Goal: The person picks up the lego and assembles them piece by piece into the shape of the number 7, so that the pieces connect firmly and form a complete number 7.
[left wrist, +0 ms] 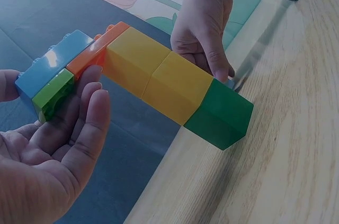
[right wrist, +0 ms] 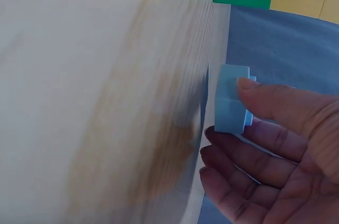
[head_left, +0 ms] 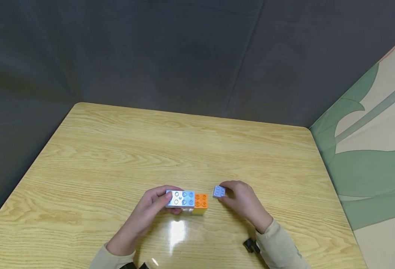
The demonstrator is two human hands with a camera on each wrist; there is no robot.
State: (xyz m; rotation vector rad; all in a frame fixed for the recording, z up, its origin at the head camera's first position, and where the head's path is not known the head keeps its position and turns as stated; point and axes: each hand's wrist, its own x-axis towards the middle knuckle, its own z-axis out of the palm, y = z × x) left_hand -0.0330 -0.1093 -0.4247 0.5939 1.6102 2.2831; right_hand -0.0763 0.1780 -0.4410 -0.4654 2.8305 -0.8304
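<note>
My left hand (head_left: 147,207) grips a joined build of toy building bricks by its long light-blue brick (head_left: 180,199), the thumb on the studded top. Under that brick, the left wrist view shows a small light-green brick (left wrist: 54,94) above the fingers and an orange brick (left wrist: 95,52). A column of two yellow bricks (left wrist: 153,73) leads down to a dark-green brick (left wrist: 220,115) at the bottom end, close to the tabletop; whether it touches I cannot tell. To the right, my right hand (head_left: 244,200) pinches a small light-blue brick (head_left: 219,191) at the table, apart from the build.
The wooden table (head_left: 116,145) reaches back to a dark curtain (head_left: 170,56). A patterned cloth (head_left: 369,157) hangs along the right side. By the right sleeve a black object (head_left: 249,245) shows, partly hidden.
</note>
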